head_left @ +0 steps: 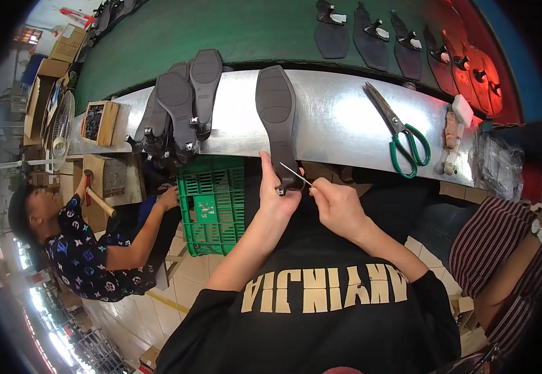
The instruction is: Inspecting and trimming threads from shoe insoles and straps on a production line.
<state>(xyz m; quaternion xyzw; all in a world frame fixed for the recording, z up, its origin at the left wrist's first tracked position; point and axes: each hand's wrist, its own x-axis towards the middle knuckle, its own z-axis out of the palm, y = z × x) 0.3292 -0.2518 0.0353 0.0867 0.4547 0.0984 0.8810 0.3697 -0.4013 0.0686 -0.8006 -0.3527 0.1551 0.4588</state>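
Note:
My left hand grips the heel end of a dark high-heeled shoe that lies sole-up, its toe resting on the shiny metal bench. My right hand pinches a thin metal pick whose tip touches the shoe's heel area near my left thumb. Both forearms come up from my black shirt at the bottom of the view.
Several more dark shoes lie sole-up on the bench at left. Green-handled scissors and a small brush lie at right. A green plastic crate stands below the bench. A person with a hammer sits at left; another person's striped sleeve is at right.

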